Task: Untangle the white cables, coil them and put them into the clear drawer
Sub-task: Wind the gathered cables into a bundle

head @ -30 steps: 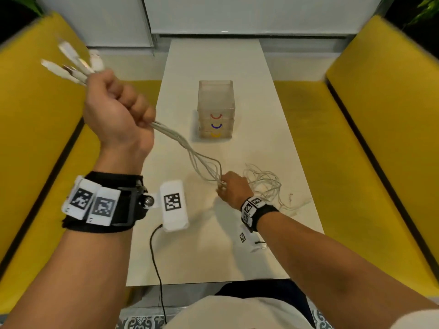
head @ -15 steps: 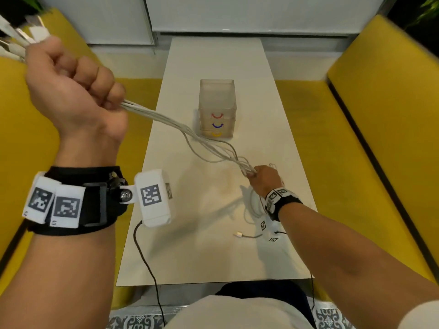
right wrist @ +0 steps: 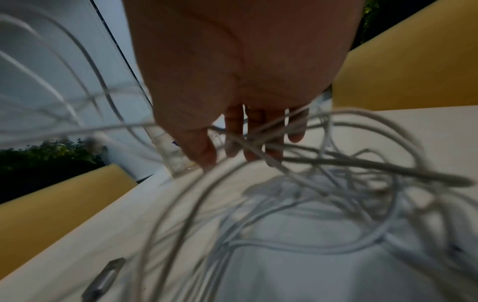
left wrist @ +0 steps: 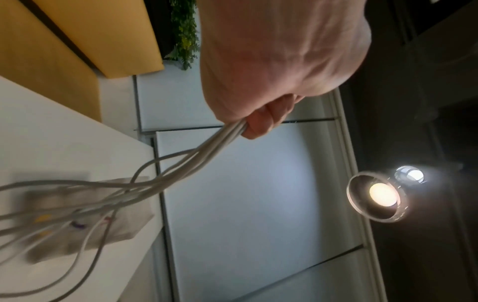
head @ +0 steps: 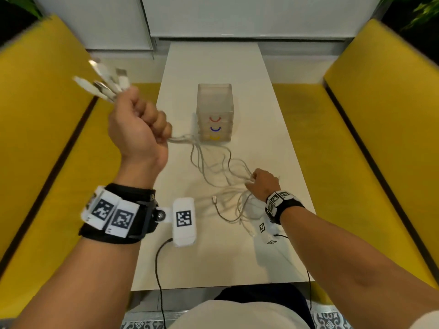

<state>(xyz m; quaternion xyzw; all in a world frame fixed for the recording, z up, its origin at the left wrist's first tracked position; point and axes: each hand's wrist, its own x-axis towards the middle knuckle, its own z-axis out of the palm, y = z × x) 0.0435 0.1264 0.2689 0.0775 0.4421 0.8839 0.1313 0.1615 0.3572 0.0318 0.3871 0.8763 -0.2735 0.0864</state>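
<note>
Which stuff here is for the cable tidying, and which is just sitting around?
For the job:
- white cables, bunched in the left hand, with the right hand at the tangle
- clear drawers

Just there:
- table
- yellow benches
- plants
- ceiling lamp

The clear plastic three-drawer box stands mid-table on the long white table. Nearer than it, the tangled white cables sprawl, running leftward up into the raised left hand; the right hand sits nearer-right.
</note>
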